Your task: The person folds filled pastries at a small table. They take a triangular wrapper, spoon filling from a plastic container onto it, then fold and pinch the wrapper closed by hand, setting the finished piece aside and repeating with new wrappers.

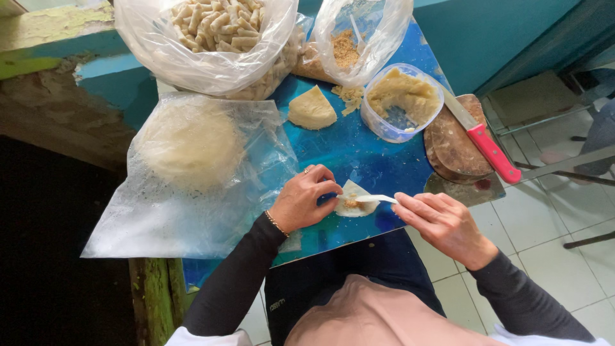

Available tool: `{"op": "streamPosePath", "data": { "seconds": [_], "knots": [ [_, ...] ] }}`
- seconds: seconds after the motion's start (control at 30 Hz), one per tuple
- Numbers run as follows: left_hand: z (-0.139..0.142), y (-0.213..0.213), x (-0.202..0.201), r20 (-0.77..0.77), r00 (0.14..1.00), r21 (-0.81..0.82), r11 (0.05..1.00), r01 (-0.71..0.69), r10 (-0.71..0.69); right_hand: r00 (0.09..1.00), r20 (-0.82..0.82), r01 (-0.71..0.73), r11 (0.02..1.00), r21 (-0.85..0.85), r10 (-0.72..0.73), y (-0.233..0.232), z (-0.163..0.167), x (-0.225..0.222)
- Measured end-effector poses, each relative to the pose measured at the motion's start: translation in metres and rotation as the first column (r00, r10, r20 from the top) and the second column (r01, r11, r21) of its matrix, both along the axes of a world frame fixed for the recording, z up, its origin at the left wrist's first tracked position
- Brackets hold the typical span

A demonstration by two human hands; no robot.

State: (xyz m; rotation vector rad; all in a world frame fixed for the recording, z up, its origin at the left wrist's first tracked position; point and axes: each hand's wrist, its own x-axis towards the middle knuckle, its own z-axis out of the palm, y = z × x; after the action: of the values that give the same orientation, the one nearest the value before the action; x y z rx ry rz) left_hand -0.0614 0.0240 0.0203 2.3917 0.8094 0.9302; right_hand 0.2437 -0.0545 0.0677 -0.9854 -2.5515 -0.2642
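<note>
Both hands work at the near edge of the blue table [359, 154]: the left hand [301, 202] pins a small pale wrapper [355, 198] flat with its fingertips, while the right hand [442, 224] pinches a white plastic spoon [378, 198] whose tip rests on the wrapper, where a dab of brown filling sits. That wrapper looks filled but not yet rolled. Beyond lie a stack of wrappers under clear plastic [192, 144], a tub of filling [400, 99] and a bag of finished rolls [211, 29], so many seem done.
</note>
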Motion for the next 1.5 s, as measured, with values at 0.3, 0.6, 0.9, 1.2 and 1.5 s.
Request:
{"op": "streamPosePath", "data": {
  "seconds": [0.3, 0.6, 0.9, 1.2, 1.5],
  "knots": [
    [0.001, -0.003, -0.002, -0.093, 0.992, 0.047, 0.996, -0.080, 0.084, 0.965, -0.260, 0.006, 1.000, -0.013, -0.010, 0.030, 0.029, -0.001],
    [0.006, -0.011, 0.001, -0.184, 0.982, 0.024, 0.999, -0.047, 0.050, 0.940, -0.302, 0.230, 0.949, 0.214, -0.160, 0.248, 0.019, -0.029],
    [0.001, -0.016, 0.006, -0.191, 0.980, -0.029, 0.997, -0.065, 0.058, 0.976, -0.107, 0.217, 0.885, 0.413, -0.189, 0.245, 0.024, -0.062],
    [0.001, -0.025, 0.015, -0.197, 0.962, -0.103, 0.972, -0.210, 0.187, 0.815, -0.269, 0.352, 0.808, -0.473, -0.513, 0.015, -0.008, -0.052],
    [-0.002, -0.022, 0.015, -0.116, 0.984, -0.197, 0.968, -0.157, 0.136, 0.753, -0.400, 0.241, 0.785, -0.570, -0.522, 0.014, -0.033, -0.058]
  ]
}}
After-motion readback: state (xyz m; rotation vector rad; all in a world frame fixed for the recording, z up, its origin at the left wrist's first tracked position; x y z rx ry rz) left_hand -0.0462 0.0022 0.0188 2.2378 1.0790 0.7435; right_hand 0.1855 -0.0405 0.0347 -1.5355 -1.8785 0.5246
